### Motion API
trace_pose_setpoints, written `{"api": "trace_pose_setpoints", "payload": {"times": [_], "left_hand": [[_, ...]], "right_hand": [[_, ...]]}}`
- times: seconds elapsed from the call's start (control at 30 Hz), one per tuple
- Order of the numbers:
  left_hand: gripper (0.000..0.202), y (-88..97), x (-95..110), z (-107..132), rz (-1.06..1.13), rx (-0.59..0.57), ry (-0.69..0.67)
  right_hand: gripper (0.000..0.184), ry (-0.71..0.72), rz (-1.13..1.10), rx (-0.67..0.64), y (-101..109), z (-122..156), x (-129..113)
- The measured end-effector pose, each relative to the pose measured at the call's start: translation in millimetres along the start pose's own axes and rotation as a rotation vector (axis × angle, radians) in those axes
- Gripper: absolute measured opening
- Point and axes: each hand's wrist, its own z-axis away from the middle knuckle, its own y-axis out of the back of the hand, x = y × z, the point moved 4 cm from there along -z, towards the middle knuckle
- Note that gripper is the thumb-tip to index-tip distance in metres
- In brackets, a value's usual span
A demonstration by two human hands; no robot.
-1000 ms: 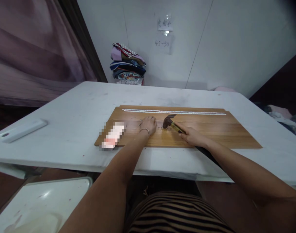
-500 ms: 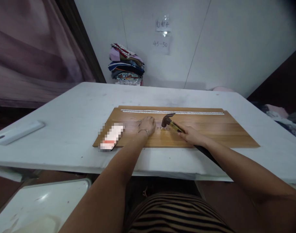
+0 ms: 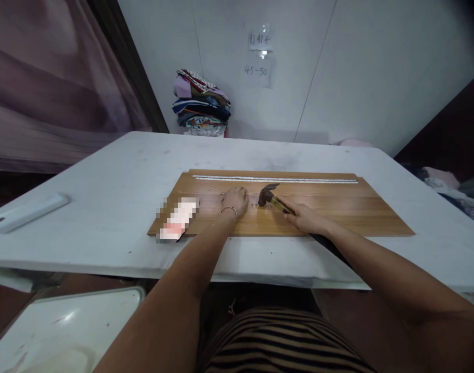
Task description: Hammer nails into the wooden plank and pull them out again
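Observation:
A long wooden board (image 3: 338, 210) lies across the white table (image 3: 116, 181). My right hand (image 3: 305, 217) is closed round the handle of a claw hammer (image 3: 268, 195), whose dark head is down near the board. My left hand (image 3: 236, 200) rests curled on the board just left of the hammer head, fingers closed; what they pinch is too small to see. A few small nails (image 3: 222, 196) lie on the board beside that hand. A thin pale strip (image 3: 276, 180) runs along the board's far edge.
A blurred pinkish packet (image 3: 177, 219) sits on the board's left end. A white flat bar (image 3: 25, 212) lies at the table's left edge. Folded clothes (image 3: 201, 103) are stacked against the wall behind. A white stool or tray (image 3: 66, 326) stands below left.
The hammer head has shifted slightly left and down toward the board. My left hand stays put.

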Motion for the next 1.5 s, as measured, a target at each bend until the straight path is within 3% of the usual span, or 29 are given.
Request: {"api": "trace_pose_setpoints", "payload": {"times": [0.33,0.7,0.97,1.5], "left_hand": [[0.026,-3.5,-2,-1,-0.02,-0.005,0.0],[0.027,-4.8,-2,-1,-0.02,0.013,-0.005],[0.025,1.8,1,2,-0.048,0.006,-0.019],[0.025,2.8,1,2,-0.015,0.013,-0.018]], "right_hand": [[0.078,-0.036,-0.002,0.014,5,0,-7],[0.076,-0.039,0.016,-0.006,-3,0,12],[0.077,0.018,-0.008,0.015,-1,-2,4],[0.075,-0.023,-0.029,0.001,-3,0,1]]}}
